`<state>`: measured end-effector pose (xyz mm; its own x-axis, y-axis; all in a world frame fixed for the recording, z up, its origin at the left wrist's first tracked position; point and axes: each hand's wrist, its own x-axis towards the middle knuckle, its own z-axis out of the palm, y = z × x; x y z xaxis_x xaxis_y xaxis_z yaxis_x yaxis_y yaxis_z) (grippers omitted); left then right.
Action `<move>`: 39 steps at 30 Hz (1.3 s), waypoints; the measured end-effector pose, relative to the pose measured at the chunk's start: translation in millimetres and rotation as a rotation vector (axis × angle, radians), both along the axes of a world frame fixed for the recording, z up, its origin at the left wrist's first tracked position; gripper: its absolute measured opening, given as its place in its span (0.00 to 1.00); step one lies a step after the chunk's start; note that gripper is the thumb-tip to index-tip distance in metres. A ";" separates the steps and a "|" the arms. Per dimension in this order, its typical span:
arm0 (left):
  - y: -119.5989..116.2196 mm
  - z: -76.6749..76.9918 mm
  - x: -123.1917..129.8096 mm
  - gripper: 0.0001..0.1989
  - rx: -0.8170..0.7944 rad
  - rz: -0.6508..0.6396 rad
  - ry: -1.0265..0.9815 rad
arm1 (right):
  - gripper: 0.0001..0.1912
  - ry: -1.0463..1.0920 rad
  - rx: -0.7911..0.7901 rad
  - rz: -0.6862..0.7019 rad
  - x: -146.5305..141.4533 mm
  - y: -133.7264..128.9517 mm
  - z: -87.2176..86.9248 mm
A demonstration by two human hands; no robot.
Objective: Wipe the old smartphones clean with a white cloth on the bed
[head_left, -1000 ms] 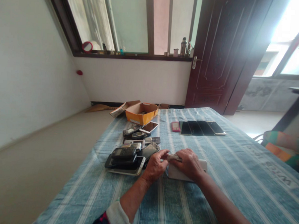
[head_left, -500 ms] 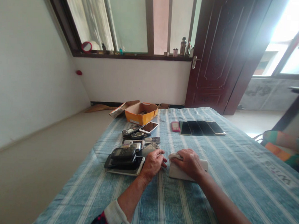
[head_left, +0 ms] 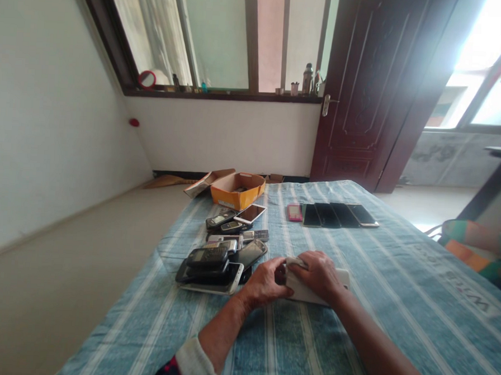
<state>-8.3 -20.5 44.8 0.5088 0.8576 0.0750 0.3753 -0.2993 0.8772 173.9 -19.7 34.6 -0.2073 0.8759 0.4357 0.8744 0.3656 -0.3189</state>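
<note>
A white phone lies flat on the striped blue tablecloth. My right hand presses a folded white cloth onto its upper left part. At the phone's left end, my left hand grips the edge between thumb and fingers. Just left of that hand is a pile of old phones, with a black keypad phone on top and a white-edged smartphone beneath. A grey phone leans behind my left hand.
An open orange box stands at the table's far left, a white phone near it. Towards the back right, several dark smartphones lie overlapped in a row beside a pink device. The table's left edge drops to the floor.
My left hand has moved right, from beside the phone pile to the white phone's left end, and has taken hold of it. The grey phone is now more exposed. My right hand stays on the cloth.
</note>
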 end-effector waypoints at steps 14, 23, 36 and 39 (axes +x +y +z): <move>-6.8 -14.5 7.8 0.55 0.277 0.024 0.239 | 0.14 -0.029 0.075 -0.011 -6.8 2.1 -9.0; -6.1 -18.3 6.0 0.52 0.288 0.015 0.245 | 0.14 -0.049 0.254 0.051 -9.5 5.5 -20.2; -6.1 -20.3 3.4 0.52 0.265 -0.024 0.192 | 0.17 -0.052 0.354 0.054 -13.6 5.1 -22.1; -6.9 -18.4 3.1 0.53 0.244 -0.019 0.206 | 0.19 -0.052 0.380 0.044 -13.5 6.8 -23.6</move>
